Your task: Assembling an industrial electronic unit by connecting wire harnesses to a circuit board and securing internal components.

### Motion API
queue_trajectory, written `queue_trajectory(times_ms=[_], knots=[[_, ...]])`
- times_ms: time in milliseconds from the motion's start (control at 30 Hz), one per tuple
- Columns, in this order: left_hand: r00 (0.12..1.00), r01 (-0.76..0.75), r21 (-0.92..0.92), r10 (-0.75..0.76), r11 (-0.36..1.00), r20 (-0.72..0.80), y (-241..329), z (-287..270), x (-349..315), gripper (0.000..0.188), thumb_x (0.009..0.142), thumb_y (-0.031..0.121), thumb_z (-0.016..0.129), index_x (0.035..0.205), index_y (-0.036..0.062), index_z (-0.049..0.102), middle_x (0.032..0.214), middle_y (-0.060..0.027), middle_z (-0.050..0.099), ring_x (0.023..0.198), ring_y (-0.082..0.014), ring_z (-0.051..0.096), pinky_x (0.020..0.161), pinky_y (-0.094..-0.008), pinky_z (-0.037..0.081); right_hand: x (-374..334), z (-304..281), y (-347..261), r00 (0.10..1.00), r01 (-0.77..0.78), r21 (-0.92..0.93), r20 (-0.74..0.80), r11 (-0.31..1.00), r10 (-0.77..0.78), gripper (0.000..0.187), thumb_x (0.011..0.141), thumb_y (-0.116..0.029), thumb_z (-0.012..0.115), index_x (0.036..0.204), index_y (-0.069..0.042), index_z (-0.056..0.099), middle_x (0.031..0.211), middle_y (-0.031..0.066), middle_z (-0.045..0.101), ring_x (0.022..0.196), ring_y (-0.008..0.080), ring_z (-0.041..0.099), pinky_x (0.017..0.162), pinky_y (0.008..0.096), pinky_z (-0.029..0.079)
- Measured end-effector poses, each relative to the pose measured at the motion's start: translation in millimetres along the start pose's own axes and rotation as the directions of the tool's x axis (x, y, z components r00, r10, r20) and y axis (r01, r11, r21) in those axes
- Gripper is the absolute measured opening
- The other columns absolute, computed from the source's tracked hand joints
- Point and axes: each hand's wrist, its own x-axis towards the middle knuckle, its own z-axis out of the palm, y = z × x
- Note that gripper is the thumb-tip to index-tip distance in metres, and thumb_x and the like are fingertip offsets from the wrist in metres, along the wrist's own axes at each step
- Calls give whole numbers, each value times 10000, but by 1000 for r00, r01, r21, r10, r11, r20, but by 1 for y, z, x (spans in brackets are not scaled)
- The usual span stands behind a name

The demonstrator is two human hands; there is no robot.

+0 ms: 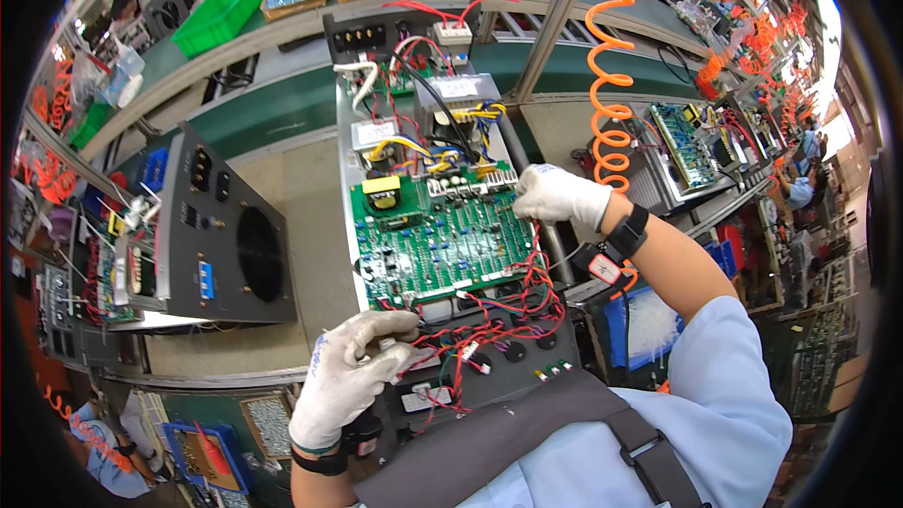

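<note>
Right hand [561,196] at right edge of green circuit board [450,246], long axis crosswise.

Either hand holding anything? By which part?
Can't tell: left hand at the red wires, right hand at the right edge of the green circuit board; any grip is hidden.

The gloved left hand [348,372] turns inward, fingers half-curled, its left forearm [320,487] rising from the lower edge. The gloved right hand [560,198] reaches farther forward, fingers bent and bunched, the bare right forearm [673,268] slanting inward.
</note>
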Motion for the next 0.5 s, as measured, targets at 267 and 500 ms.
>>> queue_trajectory(times_ms=[267, 500], knots=[[995, -101, 38, 102, 994, -15, 3, 4, 10, 256, 878, -35, 628, 1128, -27, 683, 1043, -28, 635, 889, -76, 573, 836, -241, 518, 0, 5, -5, 932, -356, 405, 96, 842, 348, 357, 821, -278, 633, 672, 44, 669, 613, 168, 643, 605, 266, 672, 653, 387, 535], [936, -318, 211, 341, 924, -85, 4, 16, 14, 269, 902, 32, 668, 1167, -11, 693, 1003, -69, 745, 919, -93, 676, 848, -250, 536, -23, -4, -77, 914, 9, 195, -400, 981, 71, 326, 921, -289, 612, 1071, -12, 694, 959, 180, 731, 932, 315, 704, 846, 405, 534]])
